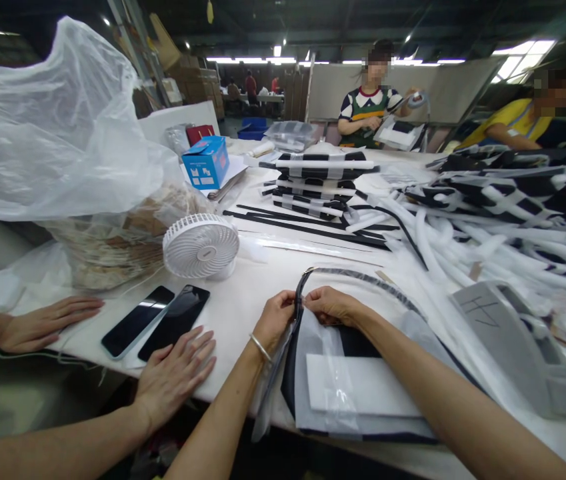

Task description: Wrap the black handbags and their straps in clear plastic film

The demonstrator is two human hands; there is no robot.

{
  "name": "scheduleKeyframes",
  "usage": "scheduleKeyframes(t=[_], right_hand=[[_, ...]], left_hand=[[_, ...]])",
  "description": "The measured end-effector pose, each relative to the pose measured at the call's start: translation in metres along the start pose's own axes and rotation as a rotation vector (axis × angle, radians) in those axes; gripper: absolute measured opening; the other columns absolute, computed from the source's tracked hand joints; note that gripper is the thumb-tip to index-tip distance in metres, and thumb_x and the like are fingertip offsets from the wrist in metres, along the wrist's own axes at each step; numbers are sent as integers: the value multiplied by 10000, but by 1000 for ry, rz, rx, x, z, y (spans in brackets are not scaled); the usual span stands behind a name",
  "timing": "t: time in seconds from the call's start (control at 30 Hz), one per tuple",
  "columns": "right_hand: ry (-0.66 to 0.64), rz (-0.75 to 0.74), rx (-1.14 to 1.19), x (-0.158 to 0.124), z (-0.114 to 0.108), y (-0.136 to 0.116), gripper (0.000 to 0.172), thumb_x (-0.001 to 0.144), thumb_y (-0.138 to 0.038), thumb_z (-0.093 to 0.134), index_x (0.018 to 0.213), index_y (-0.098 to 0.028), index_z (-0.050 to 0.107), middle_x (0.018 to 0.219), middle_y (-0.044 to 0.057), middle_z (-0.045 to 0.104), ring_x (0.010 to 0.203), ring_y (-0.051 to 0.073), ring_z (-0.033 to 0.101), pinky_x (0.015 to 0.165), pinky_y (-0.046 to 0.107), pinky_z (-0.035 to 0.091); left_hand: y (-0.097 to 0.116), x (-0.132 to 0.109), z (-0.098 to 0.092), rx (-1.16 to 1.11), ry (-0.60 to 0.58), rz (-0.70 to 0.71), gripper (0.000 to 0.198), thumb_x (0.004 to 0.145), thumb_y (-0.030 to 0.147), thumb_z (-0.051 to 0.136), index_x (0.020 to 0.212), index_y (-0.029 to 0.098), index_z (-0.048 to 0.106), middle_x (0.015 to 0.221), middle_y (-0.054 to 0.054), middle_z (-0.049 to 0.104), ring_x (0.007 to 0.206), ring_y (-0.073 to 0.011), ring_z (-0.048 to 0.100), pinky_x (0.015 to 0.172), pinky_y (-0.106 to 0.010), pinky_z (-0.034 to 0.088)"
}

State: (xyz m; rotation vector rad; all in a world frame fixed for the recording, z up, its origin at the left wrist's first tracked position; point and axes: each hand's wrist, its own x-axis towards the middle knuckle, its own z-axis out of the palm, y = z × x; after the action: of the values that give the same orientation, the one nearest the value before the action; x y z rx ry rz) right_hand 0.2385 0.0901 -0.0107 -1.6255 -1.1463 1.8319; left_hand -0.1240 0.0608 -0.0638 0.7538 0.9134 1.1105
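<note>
A black bag lies in front of me, partly covered by white sheeting and clear tape. A white rectangular piece is taped on top of it. From its upper left rises a black strap with a gold-coloured buckle; a clear-wrapped stretch of it arcs to the right. My left hand, with a bangle at the wrist, pinches the strap from its left side. On the other side my right hand is closed with its fingertips at the same strap. Exactly what lies between the fingertips is hidden.
A co-worker's hands rest at left by two phones. Beyond stand a white fan and a blue box. Stacked wrapped bags and black strips lie ahead; white tubes and a grey tape dispenser are right.
</note>
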Motion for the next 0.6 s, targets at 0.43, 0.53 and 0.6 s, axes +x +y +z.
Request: scheduleKeyframes(t=[0.43,0.53,0.6], right_hand=[[83,-97,-131,15,8,-7,66,711,-147,537,767,-162,570,447,-73,475,362,58,361,368,171,276],[138,-144,-240,13,0,-9,186,685,-148,593,870,-169,589,479,-75,516,398,77,424,402,186,309],[165,-172,-334,11,-7,-12,239,627,-126,654,859,-171,613,502,-70,546,431,85,458,426,192,315]], left_hand=[[-61,62,169,649,74,242,112,675,280,707,712,326,612,760,-26,677,932,-288,629,756,-402,492],[-58,63,159,764,82,257,103,682,290,691,697,319,593,772,-36,670,936,-287,620,783,-397,465],[-52,64,154,833,103,255,101,678,290,687,710,320,596,806,-36,679,951,-286,615,798,-399,448]])
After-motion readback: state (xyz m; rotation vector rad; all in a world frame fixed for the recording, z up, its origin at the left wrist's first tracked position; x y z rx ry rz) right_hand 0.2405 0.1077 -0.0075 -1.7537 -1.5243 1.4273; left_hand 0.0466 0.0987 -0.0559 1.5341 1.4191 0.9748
